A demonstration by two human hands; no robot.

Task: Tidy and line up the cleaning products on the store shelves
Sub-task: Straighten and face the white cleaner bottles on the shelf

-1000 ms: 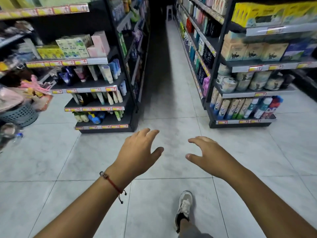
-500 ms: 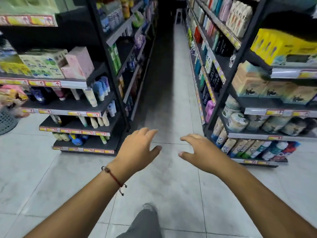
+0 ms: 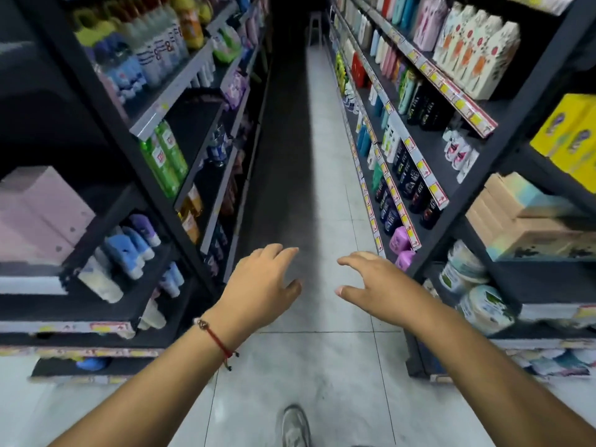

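I stand at the mouth of a narrow aisle between two dark shelf racks. My left hand (image 3: 261, 285) and my right hand (image 3: 374, 285) are stretched out in front of me over the tiled floor, fingers loosely spread, holding nothing. The left rack (image 3: 180, 104) carries green bottles (image 3: 164, 156), clear and blue bottles (image 3: 145, 59) above them, and amber bottles lower down. The right rack (image 3: 429, 146) holds rows of black bottles (image 3: 403, 175), pastel bottles and floral refill pouches (image 3: 467, 50). Neither hand touches a shelf.
Blue and white tubes (image 3: 129, 253) and pink boxes (image 3: 35, 214) fill the left end shelf. White tubs (image 3: 477, 291), tan boxes and yellow boxes (image 3: 567, 137) sit on the right end shelf. My shoe (image 3: 295, 427) is on the grey tiles. A stool (image 3: 315, 24) stands far down the aisle.
I have walked forward toward the aisle; both racks now loom closer on either side. My hands stay raised and empty, in much the same pose.
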